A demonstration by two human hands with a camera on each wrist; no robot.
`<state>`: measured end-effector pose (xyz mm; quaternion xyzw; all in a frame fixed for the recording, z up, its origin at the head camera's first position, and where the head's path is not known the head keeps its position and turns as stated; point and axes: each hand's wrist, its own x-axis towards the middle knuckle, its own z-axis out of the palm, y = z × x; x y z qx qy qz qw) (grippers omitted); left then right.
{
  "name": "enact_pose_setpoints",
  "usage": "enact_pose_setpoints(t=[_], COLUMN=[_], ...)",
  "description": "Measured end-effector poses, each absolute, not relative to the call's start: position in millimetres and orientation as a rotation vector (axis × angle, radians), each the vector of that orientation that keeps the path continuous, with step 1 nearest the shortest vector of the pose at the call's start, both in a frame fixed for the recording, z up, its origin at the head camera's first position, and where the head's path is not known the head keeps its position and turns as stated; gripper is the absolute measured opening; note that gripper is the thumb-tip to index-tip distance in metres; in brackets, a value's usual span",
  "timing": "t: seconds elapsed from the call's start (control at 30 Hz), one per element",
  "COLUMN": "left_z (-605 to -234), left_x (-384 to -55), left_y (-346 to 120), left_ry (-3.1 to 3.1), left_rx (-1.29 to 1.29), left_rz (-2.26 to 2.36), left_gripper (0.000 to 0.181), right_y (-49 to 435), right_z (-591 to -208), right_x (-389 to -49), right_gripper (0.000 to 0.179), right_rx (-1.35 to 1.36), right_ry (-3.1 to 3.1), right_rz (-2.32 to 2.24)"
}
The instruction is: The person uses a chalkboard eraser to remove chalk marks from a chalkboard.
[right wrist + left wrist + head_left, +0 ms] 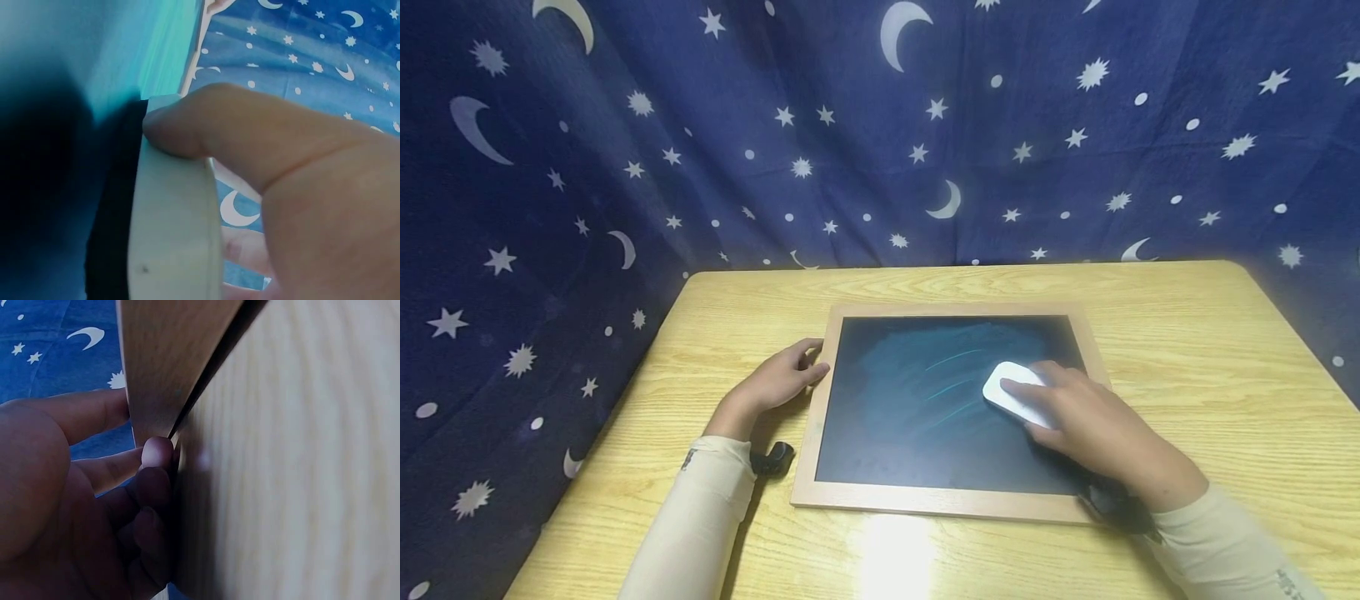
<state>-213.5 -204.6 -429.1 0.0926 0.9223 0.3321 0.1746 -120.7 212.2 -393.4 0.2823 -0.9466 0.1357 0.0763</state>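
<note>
A chalkboard (880,450) with a pale wooden frame lies on the table. Three thin teal strokes (953,388) cross its middle over a hazy teal smear. My right hand (1093,425) grips a white eraser (1017,392) against the board, right of those strokes. In the right wrist view, the thumb presses the eraser's (172,219) white side, and its dark pad faces the board. At the left edge my left hand (778,377) holds the wooden frame (165,356) with thumb and fingertips. The other fingers are curled near the tabletop in the left wrist view.
The light wood-grain table (1210,358) extends around the board. A dark blue curtain (850,183) with moons and stars hangs behind and at the sides. A black wrist device (772,459) sits at the left wrist, close to the frame.
</note>
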Motion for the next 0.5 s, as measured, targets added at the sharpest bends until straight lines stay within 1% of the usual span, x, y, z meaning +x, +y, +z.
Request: enact_pose_setpoints(t=[0.5], left_z=[-429.0], left_x=[-213.6], left_y=[-205.0], left_ry=[2.612], left_rx=[0.261], left_rz=[0.937], left_gripper=[0.061], right_y=[203.6], right_z=[-400.3], right_x=[-120.1], right_gripper=[0.056], right_rx=[0.891], right_ry=[-2.816], right_rz=[0.397])
